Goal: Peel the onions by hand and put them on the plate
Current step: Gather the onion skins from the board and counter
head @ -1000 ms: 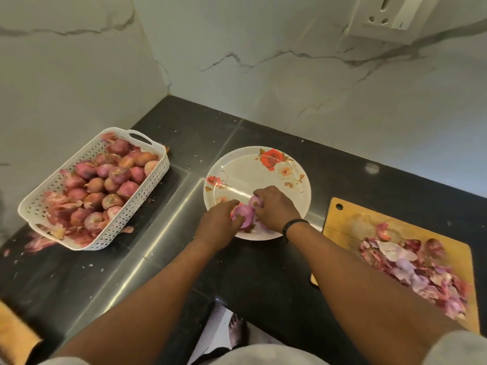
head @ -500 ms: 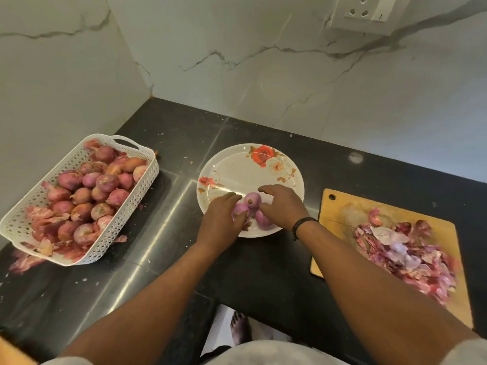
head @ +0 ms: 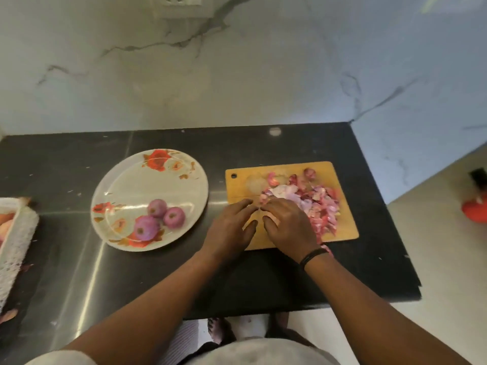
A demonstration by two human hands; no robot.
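We record a black polished stone desk (head: 79, 259) set against a white marble wall with grey veins (head: 237, 75).

Item one: a round white plate with red and orange flower prints (head: 126, 180), at about nine o'clock from the hands. On it lie three peeled purple onions (head: 157, 208), clustered toward its six o'clock rim, each touching a neighbour.

Item two: a rectangular yellow wooden cutting board with a hanging hole in one corner (head: 239, 183), just beside the plate at its three o'clock. A heap of pink and purple onion skins (head: 316, 204) covers the board's right half.

Item three: a white perforated plastic basket (head: 15, 233), cut off by the frame edge at nine o'clock; we see only a little pink of its contents.

Item four: the left hand (head: 229, 230) and the right hand (head: 290, 227), side by side over the board's near left part, backs up. We note the fingers of both bent downward, fingertips meeting near the edge of the skin heap. The view is blurred, and we cannot tell whether either grip pinches skins or merely touches them. A dark band (head: 313, 255) circles the right wrist.

Item five: a red object (head: 474, 209) on the pale floor at three o'clock, partly cut off.
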